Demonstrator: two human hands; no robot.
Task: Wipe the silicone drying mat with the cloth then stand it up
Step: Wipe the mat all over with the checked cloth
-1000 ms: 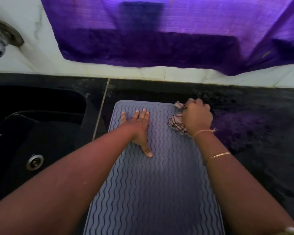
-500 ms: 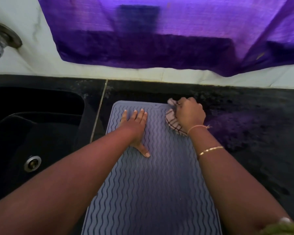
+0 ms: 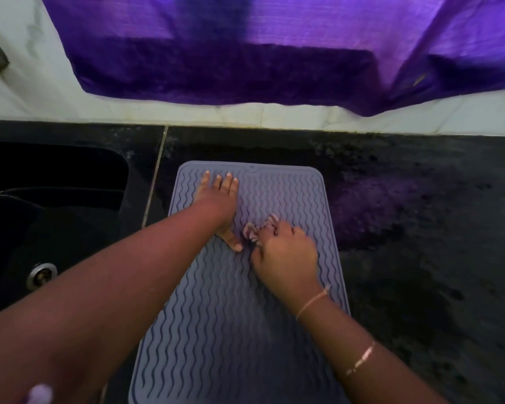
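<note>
A grey silicone drying mat with wavy ridges lies flat on the black counter, its long side running toward me. My left hand presses on its far left part, fingers straight and spread, thumb pointing back toward me. My right hand sits on the middle of the mat and grips a bunched pink-and-white checked cloth. Only a small tuft of the cloth shows beyond the fingers, next to my left thumb.
A black sink with a metal drain lies left of the mat. Dark speckled counter stretches to the right. A white tiled wall rises behind, with a purple cloth hanging over it.
My right hand has dragged the cloth from the mat's far right corner back toward me and leftward, to the middle of the mat. My left hand stays pressed on the far left part.
</note>
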